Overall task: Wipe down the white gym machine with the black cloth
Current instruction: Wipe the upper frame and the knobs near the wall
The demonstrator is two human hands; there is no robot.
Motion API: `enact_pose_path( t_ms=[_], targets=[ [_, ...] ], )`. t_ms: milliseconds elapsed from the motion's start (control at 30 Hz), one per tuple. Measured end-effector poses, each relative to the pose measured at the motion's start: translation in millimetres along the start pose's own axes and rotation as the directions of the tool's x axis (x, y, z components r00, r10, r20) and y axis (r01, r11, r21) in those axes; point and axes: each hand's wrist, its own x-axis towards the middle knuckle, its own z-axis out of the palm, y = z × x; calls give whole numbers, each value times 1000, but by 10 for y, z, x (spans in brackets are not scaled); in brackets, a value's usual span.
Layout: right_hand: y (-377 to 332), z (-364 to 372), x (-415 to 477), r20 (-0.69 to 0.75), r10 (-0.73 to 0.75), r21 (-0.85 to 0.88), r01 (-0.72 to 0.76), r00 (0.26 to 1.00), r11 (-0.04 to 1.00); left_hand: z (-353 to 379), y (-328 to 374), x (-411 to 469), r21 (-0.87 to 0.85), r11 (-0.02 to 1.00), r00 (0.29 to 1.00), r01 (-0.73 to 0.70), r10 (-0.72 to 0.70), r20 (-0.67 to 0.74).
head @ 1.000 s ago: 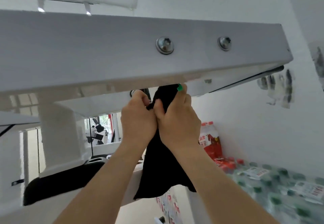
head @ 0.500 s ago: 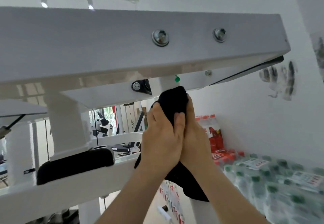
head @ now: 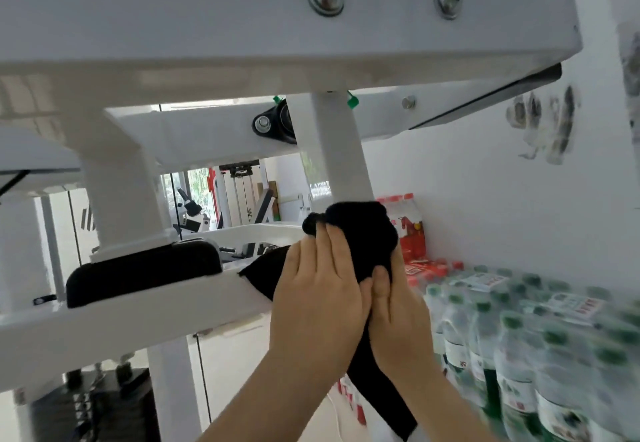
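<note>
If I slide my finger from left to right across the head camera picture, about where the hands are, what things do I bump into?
Black pad → left hand → black cloth → right hand → green-capped water bottles.

A gym interior: a white gym machine (head: pixel 242 36) of bolted steel beams with a black pad (head: pixel 142 272), further exercise equipment (head: pixel 239 196) behind it, and shrink-wrapped water bottles (head: pixel 540 348) stacked against the wall.

White wall (head: pixel 467 199), stacked water bottles (head: pixel 519 355)
</note>
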Motion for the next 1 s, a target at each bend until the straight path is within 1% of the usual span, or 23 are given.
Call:
enact_pose_path(
  t_ms=[67,133,167,233,300,367,400,433,500,567,600,633,667,700,733,767,800,833,867,900,933,967,1000],
  targets=[
    [86,5,-151,-9,44,-69,-45,999,997,85,-101,-127,81,990,988,-114,122,-99],
    [72,-32,-245,-10,67,-152,-68,998,986,62,-197,-189,121,967,954,-225,243,-175],
    [34,-68,-264,7,76,-181,-74,997,981,43,-248,-184,132,960,944,-246,269,-192],
    [-79,-108,-184,28,118,-201,-110,993,973,-63,-321,-81,118,973,965,-199,215,-152],
    [-257,-79,-4,6,112,-165,-110,994,980,-190,-318,71,148,982,990,-119,129,-59],
    [-454,-31,172,-31,33,-125,-36,999,992,-243,-344,243,189,967,984,-169,153,95],
    [-529,-25,227,-41,-4,-140,-1,999,990,-244,-388,338,166,964,965,-209,176,194],
    [-584,-38,241,-47,-44,-194,35,998,980,-258,-445,437,124,966,935,-226,180,304],
    [-629,-88,163,-80,-174,-357,134,982,924,-349,-533,621,5,980,849,-197,168,500],
    [-635,-87,-6,-116,-314,-471,226,942,853,-419,-574,732,-194,978,725,-72,185,663],
    [-629,-65,-88,-114,-354,-513,250,928,821,-443,-577,770,-300,954,664,17,214,717],
    [-615,-32,-155,-100,-366,-544,257,925,799,-453,-577,793,-373,924,631,88,238,738],
    [-601,-3,-199,-83,-356,-559,252,931,790,-469,-578,791,-400,911,633,99,253,732],
    [-588,10,-233,-70,-329,-557,236,942,796,-486,-577,757,-385,921,673,56,249,696],
    [-581,11,-260,-64,-300,-545,219,952,810,-451,-591,681,-308,951,744,-25,223,630],
    [-581,-9,-285,-65,-279,-532,203,958,822,-381,-611,568,-158,981,834,-109,177,522],
    [-584,-31,-305,-74,-268,-518,193,961,833,-314,-634,410,36,983,927,-180,157,342],
    [-591,-48,-320,-85,-270,-500,194,959,844,-277,-658,238,247,938,962,-241,198,186],
    [-599,-54,-330,-96,-281,-475,204,955,856,-250,-691,72,378,892,968,-249,243,64],
    [-610,-48,-336,-109,-296,-448,219,949,867,-233,-733,-34,422,869,955,-257,295,-26],
    [-618,-27,-338,-120,-316,-422,240,941,874,-254,-759,-63,427,859,938,-281,340,-67],
    [-617,8,-339,-111,-343,-401,273,933,874,-277,-767,-41,419,857,934,-299,353,-54],
    [-611,52,-339,-79,-370,-395,312,926,864,-319,-747,15,407,857,937,-315,348,-7]
  ],
)
